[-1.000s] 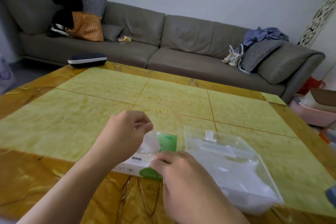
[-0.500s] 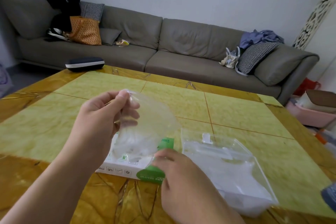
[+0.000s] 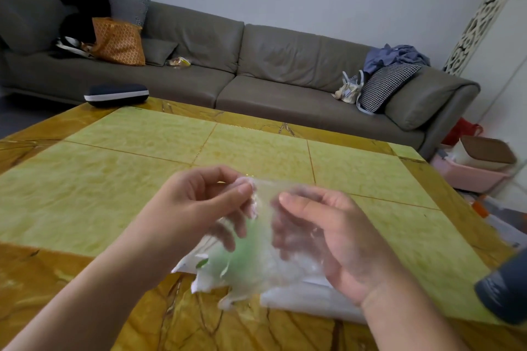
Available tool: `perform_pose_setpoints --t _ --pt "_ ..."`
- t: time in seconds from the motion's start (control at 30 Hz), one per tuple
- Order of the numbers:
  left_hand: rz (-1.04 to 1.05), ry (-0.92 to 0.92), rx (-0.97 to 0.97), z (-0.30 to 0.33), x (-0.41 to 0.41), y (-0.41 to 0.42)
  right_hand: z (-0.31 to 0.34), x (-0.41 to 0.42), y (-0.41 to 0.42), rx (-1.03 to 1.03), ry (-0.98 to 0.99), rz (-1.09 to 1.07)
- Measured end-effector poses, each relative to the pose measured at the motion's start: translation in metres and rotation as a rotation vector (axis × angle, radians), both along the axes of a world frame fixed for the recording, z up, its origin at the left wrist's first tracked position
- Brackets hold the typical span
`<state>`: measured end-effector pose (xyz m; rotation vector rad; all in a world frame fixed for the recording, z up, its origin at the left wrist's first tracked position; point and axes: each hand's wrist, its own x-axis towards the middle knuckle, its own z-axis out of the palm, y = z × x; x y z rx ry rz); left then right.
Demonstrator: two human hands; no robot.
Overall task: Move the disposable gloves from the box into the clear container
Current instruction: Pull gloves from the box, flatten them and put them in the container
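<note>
A thin clear disposable glove (image 3: pixel 265 262) hangs above the table, held by both hands. My left hand (image 3: pixel 196 208) pinches its upper edge between thumb and fingers. My right hand (image 3: pixel 330 234) grips its right side, fingers showing blurred through the film. Under the glove lies the white and green glove box (image 3: pixel 188 262), mostly hidden by it. The clear container (image 3: pixel 308 298) lies flat to the right of the box, partly covered by my right hand and wrist.
The yellow and amber stone table (image 3: pixel 142 179) stretches ahead. A dark blue case (image 3: pixel 117 94) rests at its far left corner. A dark cylinder (image 3: pixel 504 291) stands at the right edge. A grey sofa (image 3: pixel 256 71) runs behind, and pink bins (image 3: pixel 470 174) sit on the floor at right.
My left hand pulled a glove up out of the box. My right hand left the box, rose and took hold of the glove's right side.
</note>
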<state>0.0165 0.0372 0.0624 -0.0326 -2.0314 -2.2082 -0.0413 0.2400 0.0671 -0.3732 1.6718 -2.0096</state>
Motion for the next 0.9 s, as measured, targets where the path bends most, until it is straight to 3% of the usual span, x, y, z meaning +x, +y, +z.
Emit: perform_pose_setpoints --t 0.1,0.3,0.53,0.8,0.9 --pt "0.064 -0.034 0.002 -0.001 -0.001 0.001 -0.004 -0.007 0.005 0.048 0.115 -0.155" --pt "0.141 -0.16 0.4 -0.007 -0.008 -0.005 -0.007 -0.013 0.019 0.058 0.104 -0.223" --pt "-0.156 -0.257 -0.029 -0.015 -0.004 0.002 -0.012 -0.02 0.026 0.079 0.135 -0.34" --pt "0.045 -0.242 0.179 -0.016 -0.006 0.003 -0.017 -0.026 0.034 0.146 0.125 -0.396" --pt "-0.016 -0.266 0.164 -0.012 -0.003 0.009 -0.02 -0.028 0.034 0.138 0.121 -0.425"
